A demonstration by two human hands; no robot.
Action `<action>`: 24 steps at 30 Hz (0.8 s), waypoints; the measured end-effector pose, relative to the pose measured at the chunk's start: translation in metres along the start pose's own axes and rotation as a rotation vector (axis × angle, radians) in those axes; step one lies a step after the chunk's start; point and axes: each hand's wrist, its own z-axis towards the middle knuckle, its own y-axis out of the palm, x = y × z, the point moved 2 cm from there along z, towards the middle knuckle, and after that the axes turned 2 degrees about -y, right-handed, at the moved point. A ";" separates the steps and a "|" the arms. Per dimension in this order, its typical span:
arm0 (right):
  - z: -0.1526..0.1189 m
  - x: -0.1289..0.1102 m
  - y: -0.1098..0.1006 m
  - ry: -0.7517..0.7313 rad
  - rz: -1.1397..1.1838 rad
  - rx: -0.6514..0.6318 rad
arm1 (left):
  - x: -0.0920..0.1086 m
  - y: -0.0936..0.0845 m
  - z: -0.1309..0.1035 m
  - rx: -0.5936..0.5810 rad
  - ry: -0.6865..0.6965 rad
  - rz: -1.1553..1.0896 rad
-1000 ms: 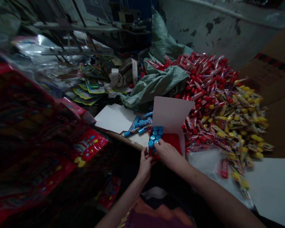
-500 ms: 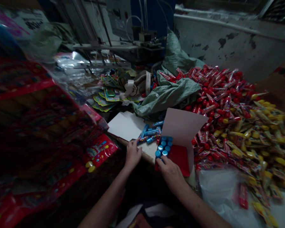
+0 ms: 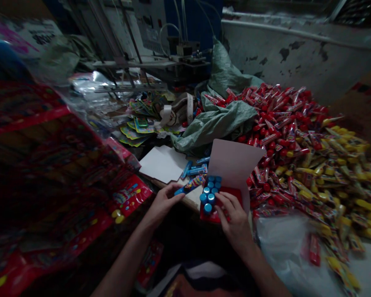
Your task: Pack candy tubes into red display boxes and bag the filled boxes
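Note:
In the head view my left hand (image 3: 165, 201) is closed, thumb against fingers, on the blue end of a small tube (image 3: 190, 185) with a multicoloured label. The tube tilts up to the right, beside a small red box (image 3: 235, 197) whose white lid (image 3: 235, 163) stands raised. Blue-capped tubes (image 3: 210, 198) stand upright in rows along the box's left side. Over the box's front part is my right hand (image 3: 236, 216), fingers apart and fingertips close beside the blue caps; whether they touch is unclear. More blue tubes (image 3: 197, 169) lie loose behind the held one.
Red-capped tubes (image 3: 284, 119) and yellow-capped tubes (image 3: 343, 165) form a large heap on the right. White card sheets (image 3: 163, 163) lie left of the loose tubes. Printed red packaging (image 3: 49, 165) stacks high at the left. A green woven sack (image 3: 216, 119) and a machine (image 3: 182, 53) are behind.
My left hand has picked up a blue tube and drawn it nearer. My right hand has moved off the front blue cap, its fingers now spread to the right of the caps.

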 end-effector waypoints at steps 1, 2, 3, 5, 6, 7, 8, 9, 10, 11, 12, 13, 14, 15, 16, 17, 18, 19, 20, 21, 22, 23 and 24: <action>0.005 -0.006 -0.004 -0.014 0.010 -0.003 | 0.012 0.007 -0.011 -0.051 0.000 0.012; 0.009 -0.012 -0.008 -0.035 0.010 -0.025 | 0.025 0.015 -0.021 -0.096 0.038 0.071; 0.012 -0.017 -0.011 -0.060 0.005 -0.070 | 0.037 0.024 -0.029 -0.137 0.101 0.161; 0.016 -0.024 -0.015 -0.114 -0.005 -0.200 | 0.056 0.043 -0.040 -0.220 0.242 0.329; 0.016 -0.024 -0.017 -0.130 0.000 -0.260 | 0.062 0.053 -0.043 -0.248 0.301 0.381; 0.015 -0.022 -0.018 -0.134 0.016 -0.307 | 0.066 0.061 -0.044 -0.271 0.339 0.404; 0.012 -0.018 -0.020 -0.126 0.039 -0.331 | 0.067 0.069 -0.043 -0.289 0.357 0.400; 0.009 -0.013 -0.021 -0.104 0.059 -0.331 | 0.066 0.075 -0.042 -0.297 0.362 0.384; 0.006 -0.006 -0.022 -0.070 0.069 -0.308 | 0.063 0.080 -0.040 -0.286 0.362 0.366; 0.001 0.001 -0.021 -0.028 0.070 -0.261 | 0.058 0.083 -0.037 -0.259 0.368 0.357; -0.003 0.009 -0.020 0.016 0.059 -0.195 | 0.051 0.085 -0.034 -0.216 0.387 0.368; -0.008 0.017 -0.016 0.058 0.038 -0.114 | 0.043 0.086 -0.031 -0.160 0.418 0.400; -0.014 0.025 -0.010 0.092 0.016 -0.029 | 0.033 0.085 -0.028 -0.103 0.453 0.453; -0.019 0.031 -0.003 0.111 0.003 0.044 | 0.023 0.084 -0.026 -0.057 0.485 0.516; -0.024 0.037 0.006 0.117 -0.002 0.093 | 0.012 0.084 -0.024 -0.025 0.506 0.575; -0.028 0.042 0.015 0.112 -0.003 0.118 | 0.001 0.082 -0.022 -0.002 0.518 0.618; -0.032 0.045 0.024 0.104 -0.005 0.126 | -0.008 0.082 -0.021 0.012 0.523 0.645; -0.034 0.047 0.031 0.097 -0.011 0.124 | -0.016 0.081 -0.020 0.021 0.527 0.657; -0.036 0.049 0.036 0.094 -0.025 0.120 | -0.021 0.080 -0.020 0.025 0.531 0.659; -0.037 0.048 0.040 0.097 -0.048 0.111 | -0.024 0.080 -0.020 0.023 0.536 0.654; -0.038 0.047 0.042 0.102 -0.076 0.097 | -0.026 0.080 -0.019 0.015 0.539 0.649; -0.038 0.045 0.042 0.107 -0.108 0.075 | -0.026 0.080 -0.019 0.010 0.537 0.643; -0.038 0.042 0.042 0.113 -0.141 0.043 | -0.026 0.080 -0.019 0.009 0.532 0.638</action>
